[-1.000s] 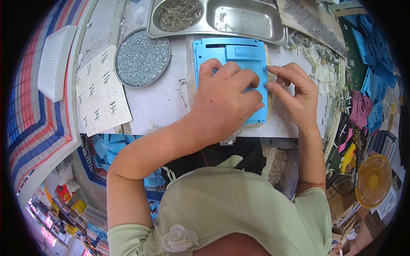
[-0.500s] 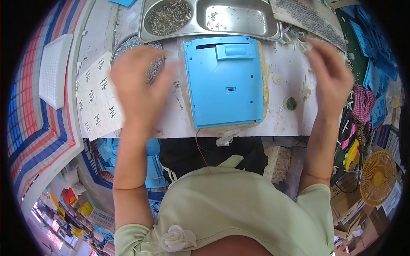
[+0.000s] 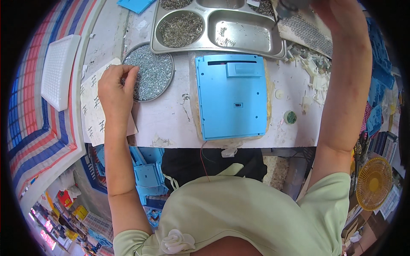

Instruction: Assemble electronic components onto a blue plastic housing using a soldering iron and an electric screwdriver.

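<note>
We find the round dish of screws (image 3: pixel 149 72) at the bench's left, our left hand (image 3: pixel 114 87) pinching into its near edge. A steel compartment tray (image 3: pixel 239 36) sits behind; a blue plastic panel (image 3: pixel 232 96) lies alongside; white marked paper (image 3: pixel 92 111) underlies the wrist. Our right hand (image 3: pixel 329 8) is raised, grip indiscernible.

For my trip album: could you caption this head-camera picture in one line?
Left hand dips into a round dish of small screws, right hand raised, blue plastic panel lying between them.
</note>
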`<state>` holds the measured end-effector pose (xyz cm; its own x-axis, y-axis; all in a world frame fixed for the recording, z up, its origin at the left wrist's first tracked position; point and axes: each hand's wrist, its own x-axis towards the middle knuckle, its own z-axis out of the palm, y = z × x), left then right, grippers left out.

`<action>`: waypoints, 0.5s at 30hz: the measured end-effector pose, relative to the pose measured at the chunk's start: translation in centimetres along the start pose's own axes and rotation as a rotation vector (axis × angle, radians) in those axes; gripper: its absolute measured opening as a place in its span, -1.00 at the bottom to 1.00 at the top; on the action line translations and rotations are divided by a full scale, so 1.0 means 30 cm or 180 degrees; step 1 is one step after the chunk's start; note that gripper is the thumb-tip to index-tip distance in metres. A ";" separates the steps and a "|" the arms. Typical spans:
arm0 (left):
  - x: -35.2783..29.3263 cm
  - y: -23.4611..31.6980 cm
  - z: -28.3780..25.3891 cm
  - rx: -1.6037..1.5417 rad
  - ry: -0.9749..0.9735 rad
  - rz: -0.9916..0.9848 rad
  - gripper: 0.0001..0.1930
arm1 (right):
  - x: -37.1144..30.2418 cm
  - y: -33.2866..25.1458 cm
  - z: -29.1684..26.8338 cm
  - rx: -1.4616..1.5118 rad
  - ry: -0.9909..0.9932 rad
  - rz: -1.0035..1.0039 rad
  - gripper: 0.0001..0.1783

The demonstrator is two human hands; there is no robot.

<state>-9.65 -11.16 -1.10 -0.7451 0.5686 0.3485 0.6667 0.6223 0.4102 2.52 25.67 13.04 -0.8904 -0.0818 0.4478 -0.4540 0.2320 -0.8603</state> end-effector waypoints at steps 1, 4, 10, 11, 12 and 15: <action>-0.004 0.018 0.002 -0.0140 -0.0024 0.0065 -0.92 | -0.025 0.036 -0.001 0.0360 -0.0144 -0.0161 -0.38; -0.046 0.155 0.018 -0.0611 -0.0210 0.0395 -0.90 | -0.188 0.030 0.101 0.1420 0.0239 0.0124 -0.57; -0.161 0.464 0.045 -0.1662 -0.0579 0.1937 -0.77 | -0.381 -0.182 0.354 0.1408 0.0652 0.0132 -0.66; -0.168 0.480 0.050 -0.1780 -0.0646 0.1981 -0.76 | -0.406 -0.199 0.373 0.1421 0.0754 0.0181 -0.65; -0.172 0.488 0.056 -0.1818 -0.0622 0.1992 -0.76 | -0.415 -0.208 0.378 0.1432 0.0820 0.0219 -0.66; -0.173 0.504 0.069 -0.1874 -0.0599 0.2025 -0.76 | -0.439 -0.230 0.385 0.1506 0.0969 0.0302 -0.68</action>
<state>4.33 -3.60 1.54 -0.1865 0.8239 0.5352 0.7985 -0.1903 0.5711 16.98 13.95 10.27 -0.9100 0.2176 0.3529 -0.4004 -0.2404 -0.8842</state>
